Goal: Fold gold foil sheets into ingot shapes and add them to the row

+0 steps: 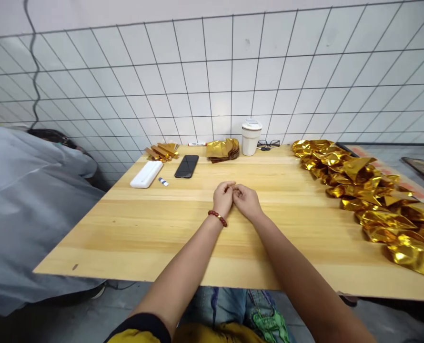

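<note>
Two hands, both in front of the person over the middle of the wooden table (144, 228). Left hand (223, 198): fingers bent inward, thumb side up, fingertips meeting the other hand's. Right hand (247, 201): fingers bent too, tips against the left's. Can't tell whether either is fully closed, or whether something small is pinched between them; fingertips mostly hidden. One beaded bracelet (217, 217), dark red, on the left wrist.

Nearest things lie beyond the hands, well apart from them. One stack of gold foil pieces (222, 149), toward the back edge, straight ahead; sheets overlap, no count possible. One black phone (186, 166), flat, left of that stack.

Other counts: one red-and-white marker (196, 144) between the stack and a heap of gold-brown strips (163, 151) at back left, several strips, exact number unclear. One white power bank (146, 174) in front of the heap, one small blue-and-white item (163, 181) just right of it. One white lidded cup (251, 138), upright, right of the stack; one pair of glasses (271, 143) beside it. Crumpled gold foil (371, 190) runs along the right side in a long bunch, segments overlapping, not countable. Second phone (422, 169) past it, far right. One grey cloth (29, 205) left of the table.
</note>
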Motion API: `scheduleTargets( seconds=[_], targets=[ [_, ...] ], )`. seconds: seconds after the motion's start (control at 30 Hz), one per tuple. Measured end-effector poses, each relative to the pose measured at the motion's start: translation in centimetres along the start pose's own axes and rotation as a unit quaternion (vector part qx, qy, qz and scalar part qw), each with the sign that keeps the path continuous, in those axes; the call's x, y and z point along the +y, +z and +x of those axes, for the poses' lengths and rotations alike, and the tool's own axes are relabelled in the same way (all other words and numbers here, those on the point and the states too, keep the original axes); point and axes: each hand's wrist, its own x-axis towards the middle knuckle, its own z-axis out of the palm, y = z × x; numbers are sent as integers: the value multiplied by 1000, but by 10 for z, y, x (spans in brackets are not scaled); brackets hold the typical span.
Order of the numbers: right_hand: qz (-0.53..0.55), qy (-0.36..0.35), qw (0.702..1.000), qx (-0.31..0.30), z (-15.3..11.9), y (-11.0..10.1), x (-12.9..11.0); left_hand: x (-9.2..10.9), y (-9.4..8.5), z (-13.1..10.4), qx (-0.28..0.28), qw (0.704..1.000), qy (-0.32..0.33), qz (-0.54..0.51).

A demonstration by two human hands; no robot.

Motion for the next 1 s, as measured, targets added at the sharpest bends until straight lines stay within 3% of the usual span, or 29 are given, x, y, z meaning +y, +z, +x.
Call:
scheduleTargets(
  seconds=[0.13, 0.23, 0.33, 0.4, 0.53, 0.6, 0.7, 0.83, 1.0],
  targets=[
    [67, 36, 997, 16, 2, -2, 3, 0, 3, 5, 24, 999, -7, 39],
    [113, 63, 991, 36, 4, -2, 1, 8, 2, 25, -1, 998, -17, 68],
    [116, 71, 990, 40, 4, -2, -2, 23, -5, 58, -25, 987, 65, 143],
    [114, 78, 990, 38, 4, -1, -3, 35, -10, 81, -43, 951, 160, 261],
    [117, 95, 988, 39, 6, 3, -5, 45, -14, 117, -124, 814, 286, 490],
    [112, 95, 988, 40, 7, 4, -6, 43, -12, 130, -136, 758, 307, 559],
    [103, 90, 990, 38, 7, 5, -6, 39, -10, 147, -137, 715, 295, 619],
    [89, 89, 991, 36, 8, 5, -6, 41, -9, 166, -102, 714, 291, 628],
    [78, 94, 992, 19, 8, 8, -1, 42, -6, 182, -121, 758, 260, 585]
  ],
)
